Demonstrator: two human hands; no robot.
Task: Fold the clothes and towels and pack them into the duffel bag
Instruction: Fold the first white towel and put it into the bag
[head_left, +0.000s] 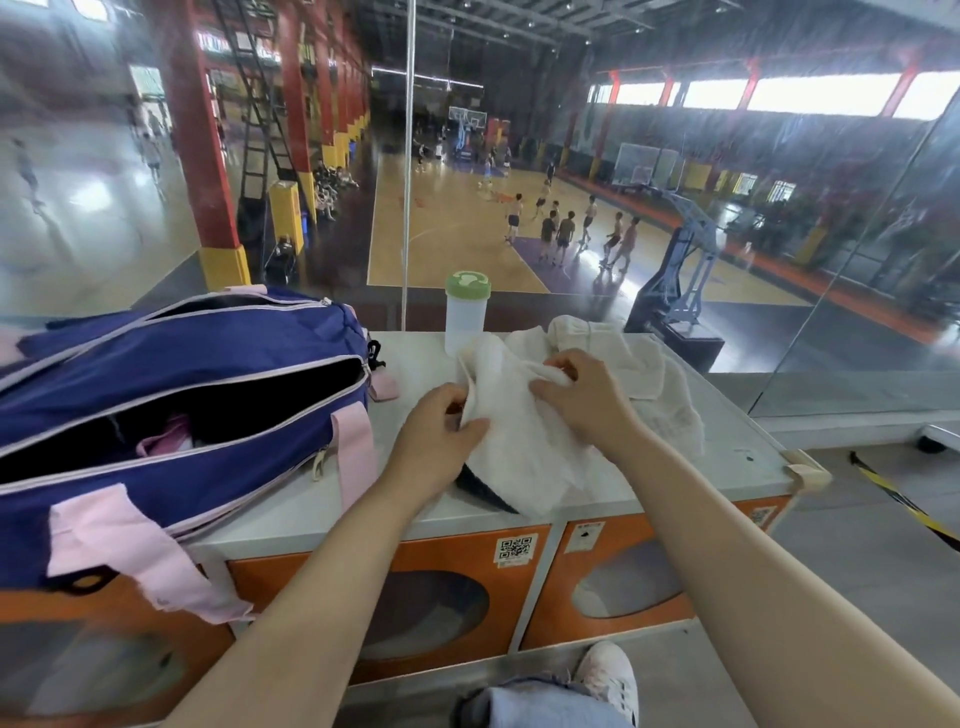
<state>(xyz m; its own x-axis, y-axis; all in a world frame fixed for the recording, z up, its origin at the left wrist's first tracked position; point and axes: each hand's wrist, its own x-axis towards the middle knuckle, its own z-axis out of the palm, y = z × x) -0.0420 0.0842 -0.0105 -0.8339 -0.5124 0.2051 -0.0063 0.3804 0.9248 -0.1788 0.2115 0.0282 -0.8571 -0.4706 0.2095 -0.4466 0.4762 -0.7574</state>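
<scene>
Hands (441, 423) (582, 397) pinch towel (511, 441) edges beside bag (171, 395).

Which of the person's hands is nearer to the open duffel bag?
Left. The left hand pinches the white towel just beside the duffel bag; the right hand grips the towel farther away.

QR-code sticker (515, 549) on orange locker front (447, 566); text illegible.

The person is wearing no sleeves, both forearms showing bare; light blue jeans (540, 704) are covering the near leg, a white-and-pink sneaker (610, 675) showing just right.
</scene>
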